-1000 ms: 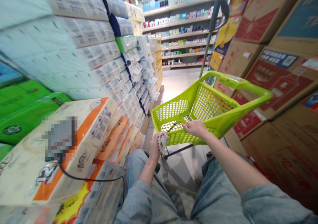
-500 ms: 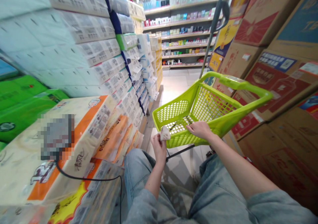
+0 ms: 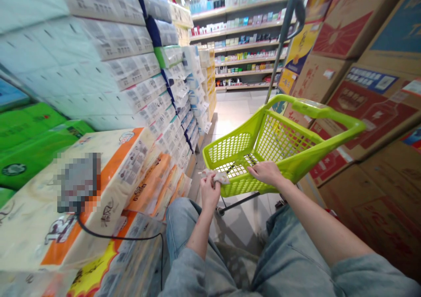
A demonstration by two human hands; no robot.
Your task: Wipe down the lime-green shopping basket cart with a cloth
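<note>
A lime-green plastic shopping basket point(image 3: 289, 145) on wheels stands in the aisle in front of my knees. My left hand point(image 3: 209, 191) is closed on a crumpled whitish cloth point(image 3: 215, 175) and presses it against the basket's near rim. My right hand point(image 3: 266, 173) rests on the same rim further right, fingers curled over the edge. The inside of the basket shows only its mesh bottom.
Stacked packs of tissue paper point(image 3: 108, 69) fill the left side, with orange-and-cream packs point(image 3: 98, 187) near my left knee. Cardboard boxes point(image 3: 362, 99) wall the right side. A black cable point(image 3: 125, 238) runs over the packs. Tiled floor point(image 3: 230, 112) leads to shelves point(image 3: 243, 47) beyond.
My left hand has lifted the cloth from below the basket up onto its near rim. My right hand has stayed on the rim, shifting slightly right.
</note>
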